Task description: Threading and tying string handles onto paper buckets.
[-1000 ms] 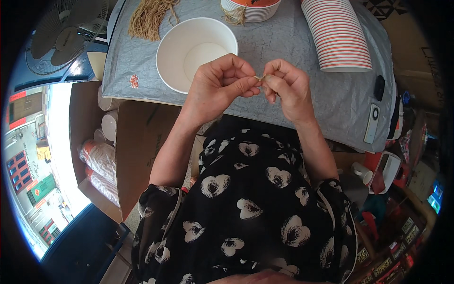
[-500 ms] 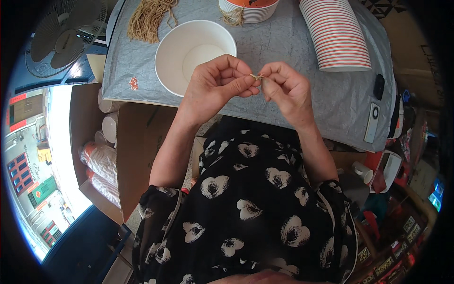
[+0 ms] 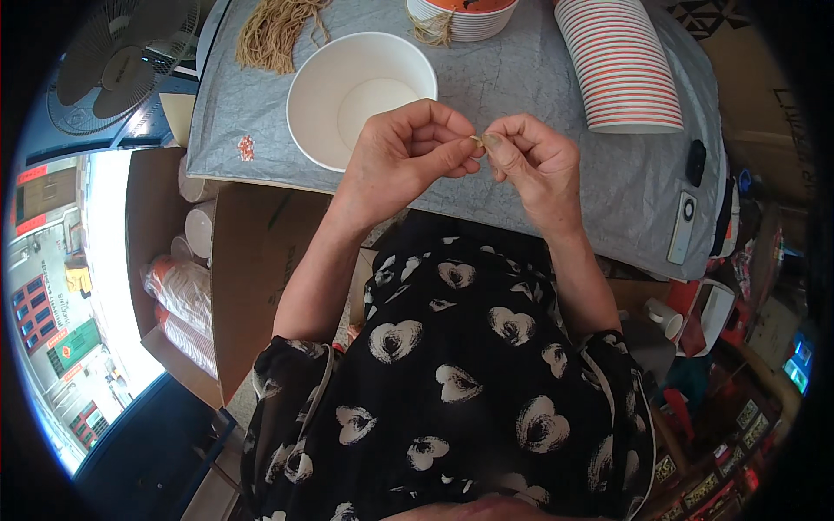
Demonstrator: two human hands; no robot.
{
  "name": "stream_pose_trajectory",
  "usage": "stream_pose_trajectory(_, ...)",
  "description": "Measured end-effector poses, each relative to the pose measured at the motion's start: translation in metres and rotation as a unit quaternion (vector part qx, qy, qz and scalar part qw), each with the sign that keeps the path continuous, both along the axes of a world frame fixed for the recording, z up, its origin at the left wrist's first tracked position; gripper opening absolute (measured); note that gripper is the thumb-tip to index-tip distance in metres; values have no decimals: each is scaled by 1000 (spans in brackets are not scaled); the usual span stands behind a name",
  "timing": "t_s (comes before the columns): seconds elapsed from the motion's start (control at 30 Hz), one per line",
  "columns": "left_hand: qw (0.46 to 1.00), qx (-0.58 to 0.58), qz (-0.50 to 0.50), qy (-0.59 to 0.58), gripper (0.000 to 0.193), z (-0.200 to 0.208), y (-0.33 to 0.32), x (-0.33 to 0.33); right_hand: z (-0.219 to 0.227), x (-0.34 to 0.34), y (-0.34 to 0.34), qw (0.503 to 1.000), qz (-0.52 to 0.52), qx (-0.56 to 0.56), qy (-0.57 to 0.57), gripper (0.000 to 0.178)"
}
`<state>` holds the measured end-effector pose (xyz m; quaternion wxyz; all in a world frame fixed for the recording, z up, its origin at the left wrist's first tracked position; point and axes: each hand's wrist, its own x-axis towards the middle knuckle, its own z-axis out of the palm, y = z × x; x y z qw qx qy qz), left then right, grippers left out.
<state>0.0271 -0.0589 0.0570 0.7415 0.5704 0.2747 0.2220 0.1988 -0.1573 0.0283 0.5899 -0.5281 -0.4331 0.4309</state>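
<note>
My left hand (image 3: 415,154) and my right hand (image 3: 537,165) meet above the table's near edge, each closed in a pinch. Between their fingertips is a short bit of tan string (image 3: 477,140), mostly hidden by the fingers. Just behind my left hand a large white paper bucket (image 3: 314,104) stands with its open top facing me, its inside bare. A bundle of tan strings (image 3: 269,39) lies at the table's far left. More tan string (image 3: 432,29) hangs against a stack of orange-and-white paper buckets (image 3: 473,26) at the far edge.
A long nested stack of white paper buckets with red rims (image 3: 621,69) lies at the right on the grey-covered table (image 3: 521,78). Near the right edge are a black object (image 3: 696,162) and a pale remote-like device (image 3: 683,227). An open cardboard box (image 3: 252,260) stands below left, beside a fan (image 3: 122,69).
Both hands have shifted slightly right. The fingertips have closed in on the string, and less of it shows between them than before.
</note>
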Motion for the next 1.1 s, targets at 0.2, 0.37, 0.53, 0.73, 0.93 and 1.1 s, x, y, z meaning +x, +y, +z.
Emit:
stream_pose_trajectory(0.2, 1000, -19, -18, 1, 21, 3, 2, -4, -2, -1, 1, 1000, -10, 3, -3, 13)
stream_pose_trajectory(0.37, 999, -1, -32, 19, 33, 4, 2, -6, 1, -2, 1, 1000, -9, 0, -2, 14)
stream_pose_trajectory(0.53, 999, 14, -37, 4, 39, 2, 2, -6, 3, 1, -1, 999, -24, -8, 30, 14)
stream_pose_trajectory(0.73, 999, 29, -38, 5, 40, 5, 1, -6, 4, 2, -5, 992, -21, -23, 125, 13)
stream_pose_trajectory(0.93, 988, 155, -2, 16, 36, 8, -6, 0, 14, 1, -6, 992, -49, -3, 113, 14)
stream_pose_trajectory(1.1, 958, 276, 41, 68, 25, 5, -14, 5, 23, 1, -12, 996, -28, 18, 79, 14)
